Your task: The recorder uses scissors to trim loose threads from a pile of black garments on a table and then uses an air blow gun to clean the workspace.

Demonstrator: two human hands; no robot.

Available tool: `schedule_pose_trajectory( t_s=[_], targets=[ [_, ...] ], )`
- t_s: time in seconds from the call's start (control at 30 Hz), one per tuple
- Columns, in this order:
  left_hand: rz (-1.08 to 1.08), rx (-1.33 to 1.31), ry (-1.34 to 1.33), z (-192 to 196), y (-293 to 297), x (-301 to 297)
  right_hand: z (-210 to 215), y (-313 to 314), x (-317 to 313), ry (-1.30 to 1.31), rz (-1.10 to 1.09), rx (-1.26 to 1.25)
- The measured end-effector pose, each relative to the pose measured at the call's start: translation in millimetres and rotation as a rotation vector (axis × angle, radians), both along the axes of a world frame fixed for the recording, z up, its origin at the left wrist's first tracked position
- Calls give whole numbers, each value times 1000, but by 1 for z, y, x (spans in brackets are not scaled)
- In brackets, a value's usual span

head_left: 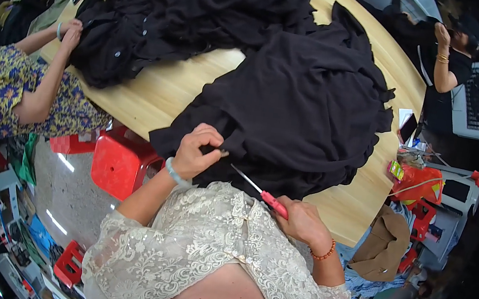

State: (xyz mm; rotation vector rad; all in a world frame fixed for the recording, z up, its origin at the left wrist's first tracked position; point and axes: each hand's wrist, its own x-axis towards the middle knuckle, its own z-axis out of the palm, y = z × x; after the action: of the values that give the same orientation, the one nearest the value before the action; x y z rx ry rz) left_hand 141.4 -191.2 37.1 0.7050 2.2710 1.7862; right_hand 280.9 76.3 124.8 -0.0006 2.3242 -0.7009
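Observation:
A large heap of black cloth (307,98), with garment pieces in it, spreads over the wooden table in front of me. My left hand (195,151) is closed at the heap's near edge, thumb and fingers pinching black cloth. A small greyish bit shows at its fingertips, too small to name. In my right hand (302,221) is a pink-handled tool (274,204) with a thin, pointed metal shaft. Its tip points up and left toward my left fingertips, a short gap away from them.
At left, a person in a floral dress (71,94) handles a black garment with buttons (120,43). Red stools (122,164) stand beside the wooden table (352,210). A brown cloth (381,244) and a red bag (422,184) lie off its right edge. Another person sits far right.

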Motion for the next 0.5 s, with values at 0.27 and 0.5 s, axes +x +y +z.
schedule_pose_trajectory(
  t_s=[0.27, 0.5],
  targets=[
    [-356, 768, -223, 129, -15, -31, -8, 30, -46, 209, -228, 180],
    [-171, 575, -98, 141, -35, -84, 13, 116, -159, 464, -232, 406]
  ],
)
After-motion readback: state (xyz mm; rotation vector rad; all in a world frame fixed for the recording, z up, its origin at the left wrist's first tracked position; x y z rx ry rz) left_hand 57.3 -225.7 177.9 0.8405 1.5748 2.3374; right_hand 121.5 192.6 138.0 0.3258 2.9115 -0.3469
